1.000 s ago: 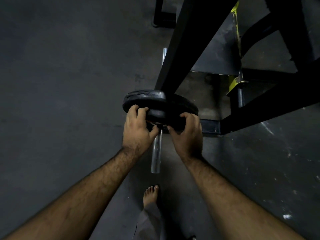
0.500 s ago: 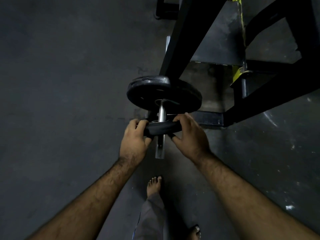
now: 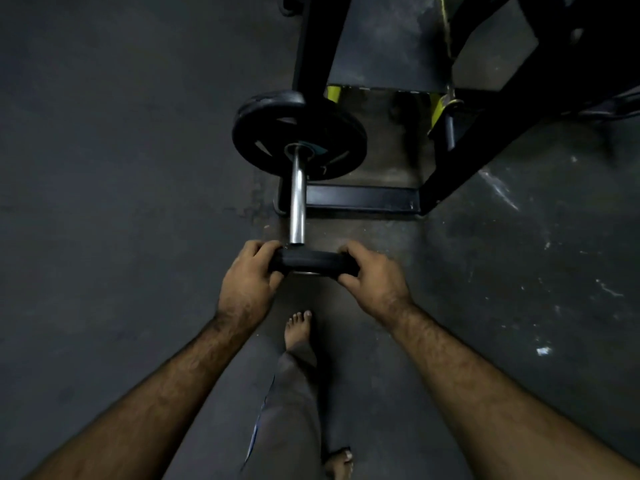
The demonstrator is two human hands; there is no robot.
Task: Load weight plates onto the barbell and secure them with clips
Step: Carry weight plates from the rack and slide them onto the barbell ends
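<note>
A chrome barbell sleeve points toward me from a black rack. A large black weight plate sits far up the sleeve against the rack. A small black weight plate is at the near tip of the sleeve, seen edge-on, and it hides the sleeve's end. My left hand grips the small plate's left rim and my right hand grips its right rim. No clip is visible.
The black rack's upright rises just behind the large plate, and its base bar lies on the floor under the sleeve. Yellow fittings sit at the right. My bare foot stands on the dark floor below the hands.
The small plate in both hands has slid along the sleeve, from against the large plate out to the sleeve's near tip. The view has tilted, showing more of the sleeve.
</note>
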